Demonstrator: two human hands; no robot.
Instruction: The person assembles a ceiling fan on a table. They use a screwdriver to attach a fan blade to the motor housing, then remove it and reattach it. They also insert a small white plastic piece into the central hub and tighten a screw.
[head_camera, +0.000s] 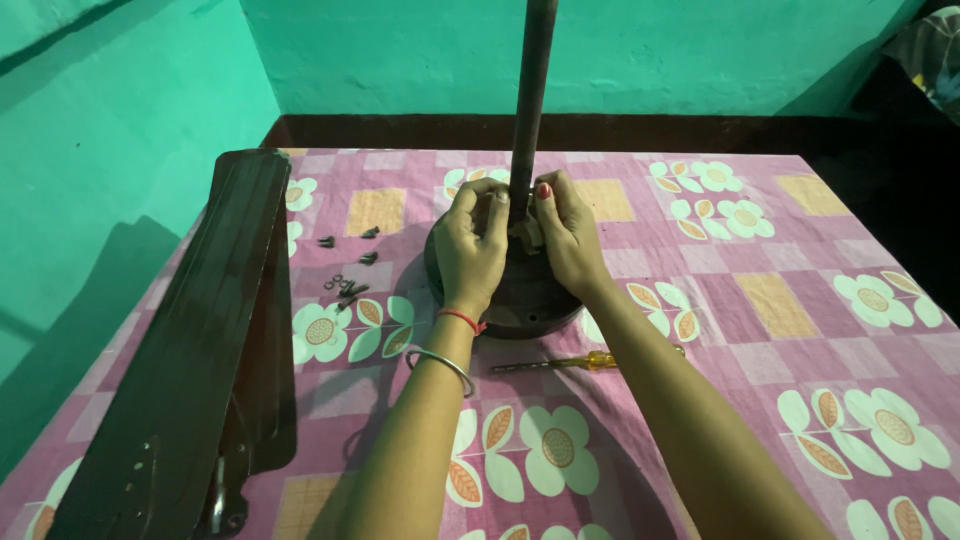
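Single head-worn view, looking steeply down and forward from above the person's forearms; close range, with the table's pink floral cloth (760, 300) filling most of the frame; green wall (420, 50) across 12 o'clock; stacked fan blades (190, 340) at 9 o'clock; no second view shares the scene.

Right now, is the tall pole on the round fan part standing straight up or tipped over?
Standing up. The dark pole rises straight from the round motor, with the left hand and right hand at its base.
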